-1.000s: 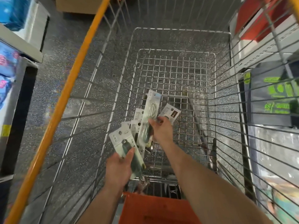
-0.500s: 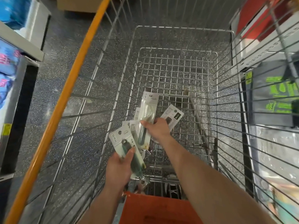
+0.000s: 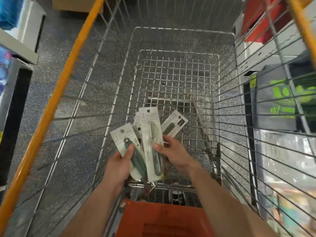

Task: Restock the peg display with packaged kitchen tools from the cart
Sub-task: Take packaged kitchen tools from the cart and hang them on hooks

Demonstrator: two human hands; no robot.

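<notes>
I look down into a wire shopping cart (image 3: 177, 69) with orange rails. My left hand (image 3: 119, 161) grips a white carded pack with a dark green tool (image 3: 126, 139), thumb on its front. My right hand (image 3: 172, 153) holds a long white pack with a green-handled tool (image 3: 150, 134), upright beside the first one. Another carded pack (image 3: 174, 124) fans out to the right behind my right hand, and one more card edge (image 3: 137, 120) shows between the two held packs. All are lifted above the cart's floor. The peg display is not in view.
An orange plastic seat flap (image 3: 159, 219) is at the cart's near end. Shelving with blue packs (image 3: 6, 69) stands on the left. On the right, shelves carry a dark pack with green print (image 3: 280, 100) and a red item (image 3: 259, 23). Speckled grey floor lies below.
My right hand has pulled the long white pack nearer and up, next to the pack in my left hand. The view has tilted slightly.
</notes>
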